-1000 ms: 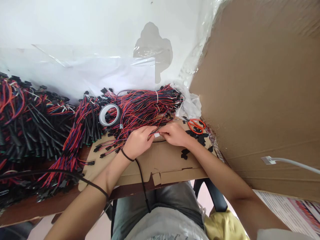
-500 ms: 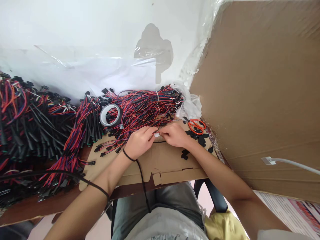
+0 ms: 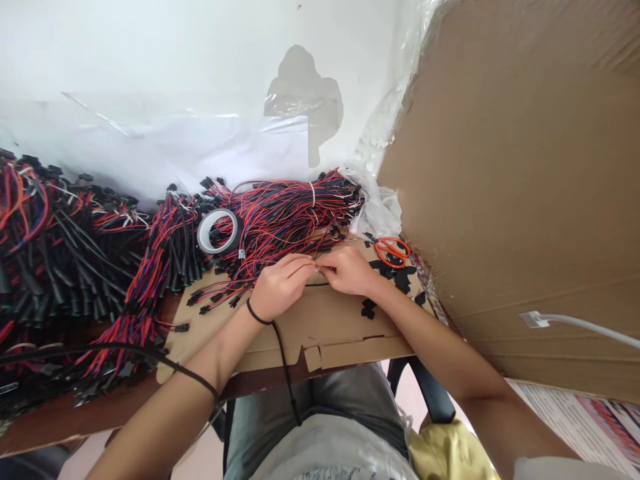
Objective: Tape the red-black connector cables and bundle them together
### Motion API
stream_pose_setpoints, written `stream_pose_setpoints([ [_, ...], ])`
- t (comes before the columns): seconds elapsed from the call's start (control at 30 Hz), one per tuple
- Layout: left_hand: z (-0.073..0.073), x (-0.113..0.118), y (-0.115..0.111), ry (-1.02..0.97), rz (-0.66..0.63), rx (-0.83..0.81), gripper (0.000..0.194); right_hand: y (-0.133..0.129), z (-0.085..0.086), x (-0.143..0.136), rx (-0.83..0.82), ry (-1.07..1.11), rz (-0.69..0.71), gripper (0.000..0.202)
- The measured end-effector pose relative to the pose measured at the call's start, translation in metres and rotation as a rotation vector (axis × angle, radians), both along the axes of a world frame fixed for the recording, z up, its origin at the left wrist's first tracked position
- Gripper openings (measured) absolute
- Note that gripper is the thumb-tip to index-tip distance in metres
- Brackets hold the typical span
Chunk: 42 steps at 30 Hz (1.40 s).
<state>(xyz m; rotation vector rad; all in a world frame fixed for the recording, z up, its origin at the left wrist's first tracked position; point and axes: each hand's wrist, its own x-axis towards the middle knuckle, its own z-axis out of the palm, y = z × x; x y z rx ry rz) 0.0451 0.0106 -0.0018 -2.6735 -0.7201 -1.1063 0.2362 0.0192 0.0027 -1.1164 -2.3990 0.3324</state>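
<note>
Over the cardboard sheet (image 3: 280,343), my left hand (image 3: 281,285) and my right hand (image 3: 347,272) meet fingertip to fingertip. Both are closed in a pinch on a thin dark wire, largely covered by the fingers. A short dark stretch of cable (image 3: 317,285) shows just below the fingertips. Whatever else sits between the fingers is too small to make out. Right behind the hands lies a tied bundle of red, blue and black wires (image 3: 280,210) with black connectors. A dark band circles my left wrist, with a black cord hanging from it.
A tape roll (image 3: 199,233) leans on the bundle. Orange-handled scissors (image 3: 393,253) and black scraps (image 3: 369,308) lie to the right, near a clear plastic bag (image 3: 380,210). More wire bundles (image 3: 75,260) fill the left. A large cardboard panel (image 3: 515,200) stands at right.
The small white piece that showed between my fingertips is now almost wholly covered, as the fingers have drawn closer together. The view has shifted slightly.
</note>
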Motion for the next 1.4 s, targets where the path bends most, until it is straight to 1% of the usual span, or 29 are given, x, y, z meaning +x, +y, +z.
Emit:
stream_pose_setpoints([
  [0.17, 0.003, -0.004, 0.001, 0.083, -0.088, 0.067, 0.027, 0.000, 0.001, -0.001, -0.033, 0.043, 0.014, 0.024],
  [0.3, 0.002, -0.002, 0.001, 0.061, -0.065, 0.043, 0.027, 0.000, 0.000, -0.001, -0.057, 0.054, 0.012, 0.023],
  [0.37, 0.002, 0.000, 0.000, -0.007, -0.045, -0.006, 0.022, 0.000, 0.000, -0.001, -0.049, 0.042, 0.014, 0.022],
  [0.43, 0.003, 0.002, -0.001, -0.086, 0.002, -0.104, 0.017, 0.000, -0.001, -0.001, -0.014, 0.020, 0.014, 0.022],
  [0.47, 0.003, 0.003, -0.002, -0.116, 0.039, -0.162, 0.018, 0.000, -0.001, -0.001, 0.008, 0.007, 0.011, 0.022],
  [0.53, 0.005, 0.005, -0.005, -0.143, 0.110, -0.252, 0.028, -0.001, -0.002, -0.001, 0.046, -0.020, 0.002, 0.021],
  [0.6, 0.006, 0.007, -0.006, -0.131, 0.143, -0.280, 0.032, 0.000, -0.003, -0.001, 0.066, -0.047, -0.003, 0.020],
  [0.67, 0.006, 0.007, -0.006, -0.108, 0.134, -0.273, 0.023, 0.000, -0.004, -0.001, 0.071, -0.068, -0.006, 0.020],
  [0.73, 0.007, 0.006, -0.006, -0.077, 0.098, -0.262, 0.015, 0.000, -0.005, -0.001, 0.065, -0.076, -0.009, 0.020],
  [0.83, 0.007, 0.004, -0.004, -0.015, 0.063, -0.253, 0.017, 0.000, -0.005, -0.001, 0.048, -0.071, -0.022, 0.020],
  [0.9, 0.007, 0.003, -0.003, 0.013, 0.071, -0.234, 0.016, 0.000, -0.004, -0.001, 0.045, -0.073, -0.027, 0.021],
  [1.0, 0.006, 0.003, -0.003, -0.003, 0.097, -0.203, 0.009, 0.000, -0.003, -0.001, 0.061, -0.094, -0.018, 0.022],
  [1.1, 0.005, 0.004, -0.004, -0.059, 0.122, -0.217, 0.010, -0.001, -0.004, -0.002, 0.083, -0.098, -0.003, 0.022],
  [1.17, 0.006, 0.005, -0.006, -0.106, 0.150, -0.269, 0.012, -0.002, -0.005, -0.001, 0.096, -0.098, 0.001, 0.022],
  [1.23, 0.008, 0.006, -0.008, -0.152, 0.191, -0.357, 0.012, -0.002, -0.007, -0.001, 0.117, -0.106, 0.000, 0.022],
  [1.3, 0.010, 0.007, -0.009, -0.194, 0.244, -0.476, 0.011, -0.002, -0.008, -0.001, 0.150, -0.122, 0.003, 0.022],
  [1.4, 0.015, 0.007, -0.008, -0.268, 0.332, -0.702, 0.011, -0.003, -0.011, -0.001, 0.209, -0.149, 0.021, 0.021],
])
